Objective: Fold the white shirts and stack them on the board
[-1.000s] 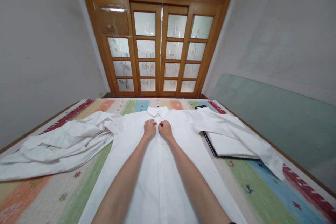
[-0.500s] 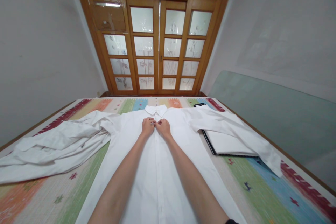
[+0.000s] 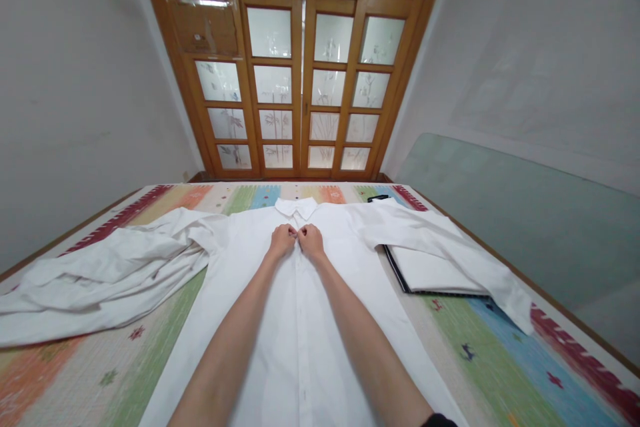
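Lying flat: wht shirt (image 3: 300,307), pointed collar (image 3: 285,207), 2 slvs (image 3: 125,267) spread.

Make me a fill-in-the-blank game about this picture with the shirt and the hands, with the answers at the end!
1. The button-up shirt is coloured ____.
2. The left hand and right hand are close together, just below the shirt's ____.
3. The sleeve partly covering a flat, black-edged item is on the picture's ____ side.
4. The frames of the doors are made of ____.

Answers: white; collar; right; wood.
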{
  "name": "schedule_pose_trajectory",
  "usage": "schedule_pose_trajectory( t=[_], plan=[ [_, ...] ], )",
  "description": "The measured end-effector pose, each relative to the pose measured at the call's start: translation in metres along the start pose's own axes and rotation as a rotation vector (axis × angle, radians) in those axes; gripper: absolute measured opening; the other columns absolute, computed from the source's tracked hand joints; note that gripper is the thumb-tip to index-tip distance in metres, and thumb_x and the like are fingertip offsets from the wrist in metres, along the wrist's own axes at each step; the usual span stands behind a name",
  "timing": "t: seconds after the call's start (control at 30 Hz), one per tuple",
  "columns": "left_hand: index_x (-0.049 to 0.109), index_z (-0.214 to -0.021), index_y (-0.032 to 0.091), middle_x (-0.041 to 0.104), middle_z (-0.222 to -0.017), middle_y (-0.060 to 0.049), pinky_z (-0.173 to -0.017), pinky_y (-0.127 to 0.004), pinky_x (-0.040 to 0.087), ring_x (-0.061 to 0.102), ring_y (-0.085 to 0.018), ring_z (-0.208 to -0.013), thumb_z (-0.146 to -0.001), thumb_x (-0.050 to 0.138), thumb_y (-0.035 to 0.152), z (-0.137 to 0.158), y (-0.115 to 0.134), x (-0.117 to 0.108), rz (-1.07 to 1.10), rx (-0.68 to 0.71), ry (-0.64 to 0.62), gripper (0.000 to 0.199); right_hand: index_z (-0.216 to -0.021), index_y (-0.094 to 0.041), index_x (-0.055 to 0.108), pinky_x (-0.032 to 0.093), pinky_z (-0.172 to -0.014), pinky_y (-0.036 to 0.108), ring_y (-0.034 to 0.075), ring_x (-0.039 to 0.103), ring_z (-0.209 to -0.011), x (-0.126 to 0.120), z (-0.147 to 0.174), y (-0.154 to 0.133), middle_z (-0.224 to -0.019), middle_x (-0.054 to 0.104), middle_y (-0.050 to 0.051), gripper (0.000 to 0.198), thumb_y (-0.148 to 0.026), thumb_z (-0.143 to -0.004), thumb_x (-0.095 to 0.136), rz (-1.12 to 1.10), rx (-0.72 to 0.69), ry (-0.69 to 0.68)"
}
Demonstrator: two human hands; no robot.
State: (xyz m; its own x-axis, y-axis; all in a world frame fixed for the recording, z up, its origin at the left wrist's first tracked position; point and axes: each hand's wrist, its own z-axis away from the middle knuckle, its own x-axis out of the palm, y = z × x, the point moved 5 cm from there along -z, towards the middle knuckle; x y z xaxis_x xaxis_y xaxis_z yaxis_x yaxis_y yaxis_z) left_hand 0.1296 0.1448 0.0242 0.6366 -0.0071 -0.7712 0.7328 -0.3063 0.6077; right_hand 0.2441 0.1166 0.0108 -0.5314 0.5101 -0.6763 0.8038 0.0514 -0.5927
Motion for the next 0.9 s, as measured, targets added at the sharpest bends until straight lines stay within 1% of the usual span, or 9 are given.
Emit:
schedule_pose_trajectory(
  t=[0.13,0.33,0.47,0.57,0.7,0.9],
  plan=[
    [0.068,-0.079,0.017,0.071,-0.082,-0.004,-0.074,-0.025,0.045,0.062,-0.014,-0.077,-0.077,0.061,0.012,0.004,-0.001,-0.001,0.062,0.012,0.029,0.009,-0.069,-0.018,0.06,0.037,-0.069,0.025,0.016,0.054,-0.074,0.0,0.0,0.001,-0.075,0.062,0.003,0.015,-0.013,-0.081,0.053,-0.034,0.005,-0.037],
    [0.066,-0.079,0.018,0.07,-0.079,-0.002,-0.077,-0.026,0.046,0.061,-0.015,-0.078,-0.079,0.06,0.014,0.012,0.002,-0.004,0.131,0.047,0.072,0.008,-0.072,-0.018,0.061,0.037,-0.07,0.024,0.015,0.055,-0.077,-0.001,0.0,0.0,-0.079,0.065,0.004,0.018,-0.015,-0.085,0.05,-0.078,-0.002,-0.08],
    [0.065,-0.083,0.019,0.071,-0.084,-0.003,-0.078,-0.027,0.047,0.062,-0.015,-0.079,-0.079,0.058,0.013,0.014,0.001,-0.005,0.157,0.04,0.091,0.009,-0.072,-0.018,0.063,0.038,-0.071,0.024,0.015,0.057,-0.078,-0.003,0.001,-0.001,-0.08,0.067,0.004,0.021,-0.015,-0.086,0.047,-0.121,0.013,-0.104],
    [0.063,-0.084,0.019,0.071,-0.086,-0.003,-0.078,-0.027,0.047,0.063,-0.015,-0.08,-0.079,0.058,0.012,0.014,0.0,-0.005,0.164,0.027,0.097,0.01,-0.073,-0.019,0.064,0.04,-0.071,0.023,0.015,0.058,-0.077,-0.005,0.002,-0.002,-0.08,0.068,0.003,0.018,-0.013,-0.082,0.05,-0.149,0.04,-0.106],
    [0.061,-0.081,0.019,0.071,-0.086,-0.004,-0.08,-0.028,0.047,0.064,-0.017,-0.084,-0.077,0.057,0.011,0.012,0.0,-0.005,0.154,0.016,0.091,0.01,-0.075,-0.017,0.066,0.042,-0.07,0.023,0.014,0.059,-0.071,-0.007,0.004,-0.003,-0.076,0.068,0.003,0.013,-0.009,-0.074,0.057,-0.164,0.071,-0.106],
    [0.059,-0.08,0.02,0.071,-0.088,-0.004,-0.083,-0.03,0.045,0.064,-0.018,-0.087,-0.076,0.055,0.009,0.01,0.0,-0.004,0.126,0.01,0.074,0.012,-0.075,-0.016,0.066,0.043,-0.071,0.024,0.015,0.06,-0.073,-0.008,0.004,-0.003,-0.075,0.067,0.003,0.014,-0.008,-0.071,0.057,-0.163,0.06,-0.097]
  ],
)
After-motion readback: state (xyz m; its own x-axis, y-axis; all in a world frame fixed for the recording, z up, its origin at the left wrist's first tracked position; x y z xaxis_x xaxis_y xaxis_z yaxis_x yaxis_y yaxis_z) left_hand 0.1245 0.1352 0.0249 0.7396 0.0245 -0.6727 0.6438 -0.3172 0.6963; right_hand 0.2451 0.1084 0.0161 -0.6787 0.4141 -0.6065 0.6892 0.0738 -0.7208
